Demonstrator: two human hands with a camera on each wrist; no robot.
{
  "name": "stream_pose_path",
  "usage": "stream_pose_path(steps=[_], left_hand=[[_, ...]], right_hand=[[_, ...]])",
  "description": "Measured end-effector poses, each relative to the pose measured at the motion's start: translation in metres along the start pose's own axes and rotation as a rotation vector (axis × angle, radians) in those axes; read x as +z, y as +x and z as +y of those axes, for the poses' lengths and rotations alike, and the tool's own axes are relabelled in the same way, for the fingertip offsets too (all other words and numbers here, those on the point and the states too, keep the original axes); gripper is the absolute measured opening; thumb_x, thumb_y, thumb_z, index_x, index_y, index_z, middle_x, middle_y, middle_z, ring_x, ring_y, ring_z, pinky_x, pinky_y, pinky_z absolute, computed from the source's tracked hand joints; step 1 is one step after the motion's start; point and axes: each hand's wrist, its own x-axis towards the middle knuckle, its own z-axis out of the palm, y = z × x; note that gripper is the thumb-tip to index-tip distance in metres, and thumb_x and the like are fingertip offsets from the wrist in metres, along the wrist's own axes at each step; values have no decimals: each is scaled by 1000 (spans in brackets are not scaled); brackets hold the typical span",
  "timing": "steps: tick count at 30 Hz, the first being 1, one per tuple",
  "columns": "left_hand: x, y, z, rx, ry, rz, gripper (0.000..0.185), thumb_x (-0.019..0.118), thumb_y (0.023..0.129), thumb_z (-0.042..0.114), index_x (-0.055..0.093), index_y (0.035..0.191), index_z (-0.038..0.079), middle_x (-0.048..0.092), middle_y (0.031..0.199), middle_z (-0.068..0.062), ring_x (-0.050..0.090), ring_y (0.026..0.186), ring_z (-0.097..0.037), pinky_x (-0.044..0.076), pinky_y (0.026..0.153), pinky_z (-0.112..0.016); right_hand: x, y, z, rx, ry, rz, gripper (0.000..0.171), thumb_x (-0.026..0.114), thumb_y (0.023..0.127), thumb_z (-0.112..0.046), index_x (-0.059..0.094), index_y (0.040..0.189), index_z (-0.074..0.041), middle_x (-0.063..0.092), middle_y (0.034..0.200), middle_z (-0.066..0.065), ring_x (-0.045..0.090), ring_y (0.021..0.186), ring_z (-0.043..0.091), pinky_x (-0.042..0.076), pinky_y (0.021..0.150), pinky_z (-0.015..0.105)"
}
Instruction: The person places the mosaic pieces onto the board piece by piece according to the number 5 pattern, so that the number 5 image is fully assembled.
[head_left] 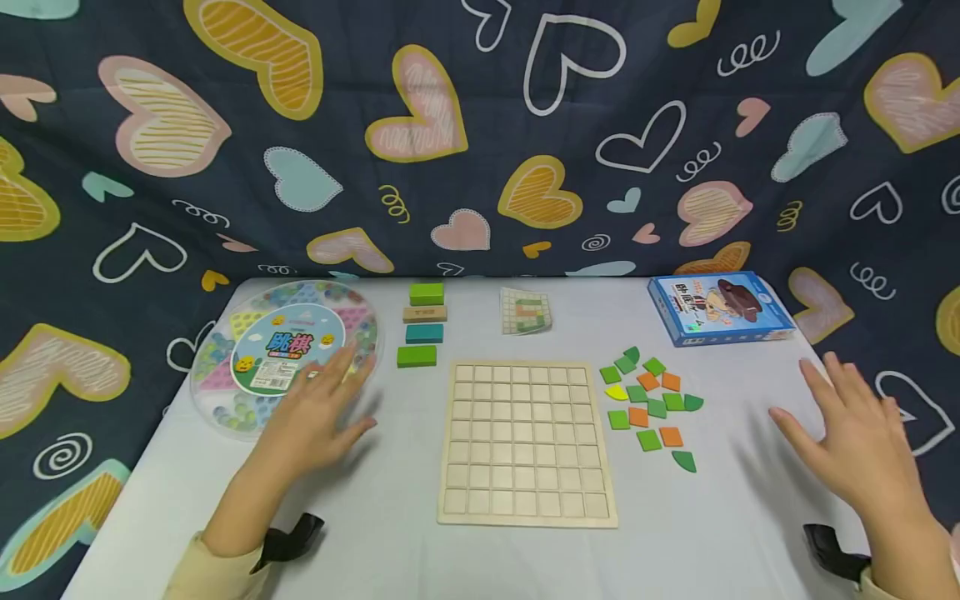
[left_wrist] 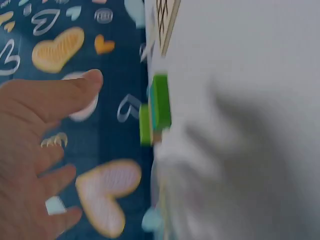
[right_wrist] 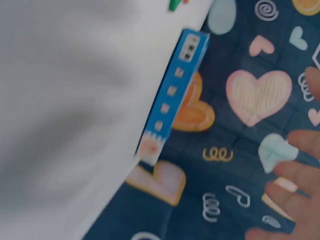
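Head view, near to far. Your left hand [head_left: 318, 421], fingers spread and holding nothing, hovers at the near right edge of the round clear marble case [head_left: 225, 392]; coloured marbles sit in its compartments under a labelled lid. Your right hand [head_left: 855, 442], fingers spread likewise, hovers near the table's right edge, well apart from the left. Between them: wooden grid board [head_left: 527, 442], every cell bare. Right of the board: loose green, orange and yellow tiles [head_left: 649, 406]. Far row: four stacked blocks [head_left: 422, 324], pattern card [head_left: 525, 311], shut blue box [head_left: 718, 308]. White table [head_left: 390, 533].

Left wrist view, blurred. Your left hand [left_wrist: 35, 150], fingers loose; green blocks [left_wrist: 156, 111] at the table edge.

Right wrist view, blurred. Blue box [right_wrist: 172, 95] seen edge-on; your fingertips [right_wrist: 290, 195] at the frame's right.
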Motion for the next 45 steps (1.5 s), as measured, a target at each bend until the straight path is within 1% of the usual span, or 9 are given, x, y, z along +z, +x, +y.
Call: stream_pose_path(steps=[3,5,11,15,19,24,31,39,45], left_hand=[[11,7,15,91,-185,44,79,77,76,28,41,144,12,38,149,-17,48,127,-36,39,103,-55],[18,13,26,107,-303,20,76,77,77,25,43,144,12,42,147,-14,49,127,-33,40,103,-51],[39,33,52,86,-554,-200,70,73,83,24,41,145,13,41,148,-10,41,135,-26,36,108,-44],[54,40,58,73,-658,-295,72,75,81,25,42,144,12,41,148,-9,38,137,-26,35,109,-44],[67,42,56,45,-686,-368,74,76,80,29,43,144,11,40,149,-7,36,138,-27,33,110,-45],[73,43,55,7,-702,-433,78,76,79,32,40,145,11,35,152,-9,31,141,-28,30,111,-47],[75,50,59,28,-669,-468,79,75,79,33,39,145,9,28,155,-8,23,144,-29,29,112,-49],[76,49,59,14,-656,-504,77,75,79,33,42,144,10,28,156,-3,20,145,-25,27,113,-48],[77,53,57,23,-652,-508,77,75,79,33,41,144,10,27,156,-3,20,145,-25,26,114,-47]], right_hand=[[2,6,-4,-102,168,25,69,60,91,-34,32,147,-4,27,152,24,18,143,40,10,112,63],[4,12,-7,-138,243,20,65,62,91,-29,36,146,-5,36,147,25,29,137,44,19,109,62],[13,33,-27,-143,363,-106,59,64,91,-29,44,141,-6,47,135,29,43,121,51,35,91,67],[27,48,-43,-141,451,-241,56,62,92,-31,46,138,-3,49,136,26,45,122,47,39,94,64],[46,67,-55,-165,534,-367,54,61,93,-27,47,137,0,50,137,23,45,124,44,38,100,59],[62,98,-64,-178,587,-482,48,60,93,-17,48,136,1,51,136,22,45,126,42,36,105,57],[79,132,-67,-150,537,-604,44,60,91,-11,52,133,-1,53,134,21,49,122,38,40,102,55],[88,142,-75,-180,478,-637,36,57,91,-7,58,127,-1,56,128,20,52,115,36,42,100,54],[93,146,-75,-146,479,-635,33,59,89,-4,60,122,-1,58,118,17,52,100,28,45,94,47]])
